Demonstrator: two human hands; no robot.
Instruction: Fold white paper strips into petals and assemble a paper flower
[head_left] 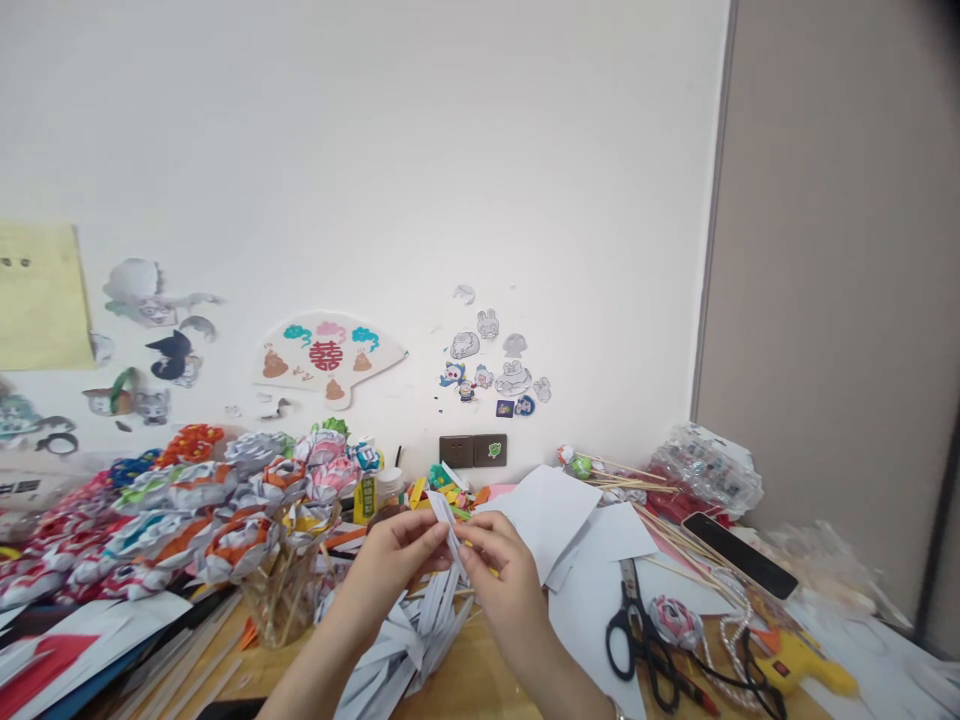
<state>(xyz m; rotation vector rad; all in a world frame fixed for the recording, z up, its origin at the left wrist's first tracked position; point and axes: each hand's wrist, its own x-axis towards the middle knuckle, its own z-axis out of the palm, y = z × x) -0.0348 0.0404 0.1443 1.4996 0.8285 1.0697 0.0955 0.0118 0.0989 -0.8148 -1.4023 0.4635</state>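
A narrow folded strip of white paper point(444, 512) stands tilted between my two hands, above the table. My left hand point(405, 550) pinches it from the left with thumb and forefinger. From the right, my right hand point(495, 560) grips the same strip lower down, fingers bent around it. Just beneath the hands lies a loose heap of folded white paper strips point(405, 640). Part of that heap is hidden by my left forearm.
Many paper flowers point(240, 540) crowd the left, some in a clear holder point(281, 600). White sheets point(559, 510), black scissors point(637, 630), a phone point(740, 555) and a yellow glue gun point(802, 665) lie right. Wooden sticks point(187, 660) lie front left. Behind is a wall with a socket point(457, 451).
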